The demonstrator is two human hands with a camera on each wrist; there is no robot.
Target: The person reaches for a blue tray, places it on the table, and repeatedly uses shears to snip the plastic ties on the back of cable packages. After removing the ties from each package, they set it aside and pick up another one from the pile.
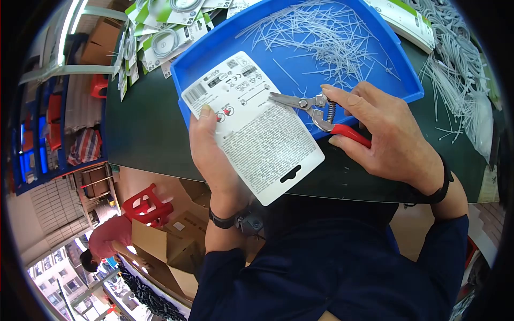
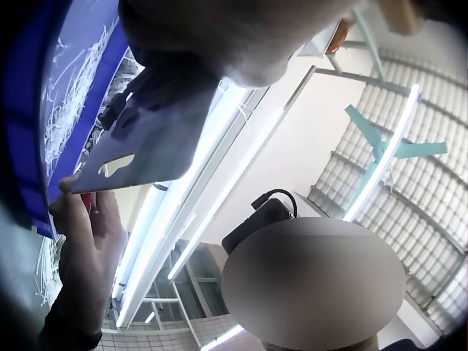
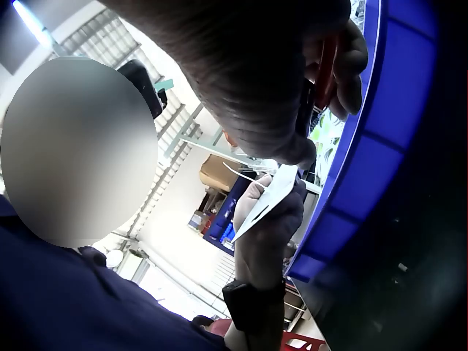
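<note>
In the head view the left hand (image 1: 210, 147) grips a white printed card package (image 1: 257, 128) by its left edge, thumb on the printed face, text and hang slot showing. The right hand (image 1: 388, 125) holds red-handled snips (image 1: 350, 132), their narrow metal blades lying at the card's right edge. Whether the blades touch the card cannot be told. A white tie end sticks out by the card (image 3: 245, 175) in the right wrist view, where the left hand (image 3: 267, 234) holds it. Behind the card, the left fingers are hidden from the head camera.
A blue tray (image 1: 214, 40) with many loose white cable ties (image 1: 332, 45) lies under the hands. Packaged cables (image 1: 166, 43) are piled at the upper left, bundled cables (image 1: 455, 48) at the right. Beyond the dark green table (image 1: 144, 139) are a red stool (image 1: 147, 206), boxes and a person.
</note>
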